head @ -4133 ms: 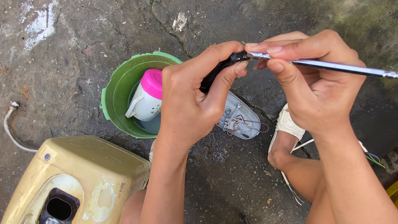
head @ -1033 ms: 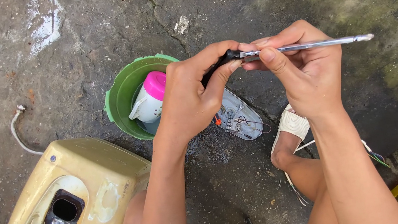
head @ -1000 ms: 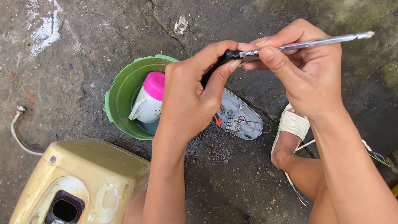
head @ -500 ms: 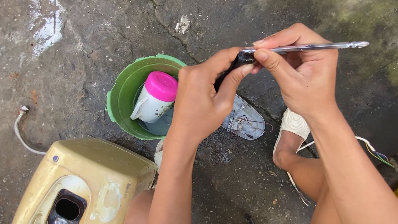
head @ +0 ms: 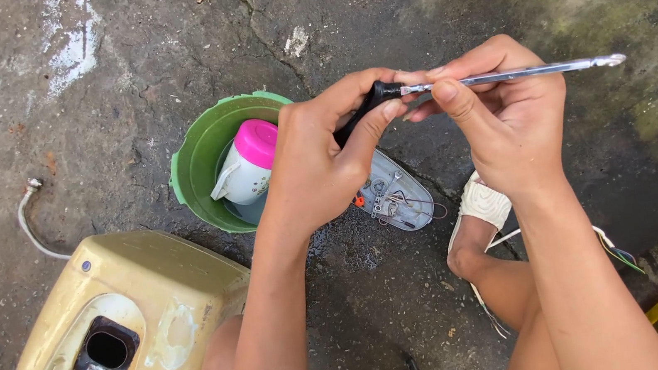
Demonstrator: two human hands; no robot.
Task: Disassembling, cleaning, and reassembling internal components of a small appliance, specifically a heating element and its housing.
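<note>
Screwdriver (head: 500, 75): black handle in left hand (head: 319, 169), metal shaft pinched by right hand (head: 505, 121), held horiz. above green bucket (head: 197, 163) w/ white jug, pink lid (head: 251, 165). Yellowed appliance casing (head: 136, 317) lower left.

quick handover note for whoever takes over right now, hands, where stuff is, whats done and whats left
Left hand: gripping the black handle of the screwdriver. Right hand: fingers pinched on the metal shaft close to the handle; tip points right, free in the air.
On the ground below the hands: a clear oval housing with wires. Beside it, a green bucket holding a white jug with a pink lid. The yellowed appliance casing lies lower left, its opening facing up.
Done: casing and clear housing lie apart. Left: the screwdriver is not on any screw yet; the hands are busy with the tool itself.
</note>
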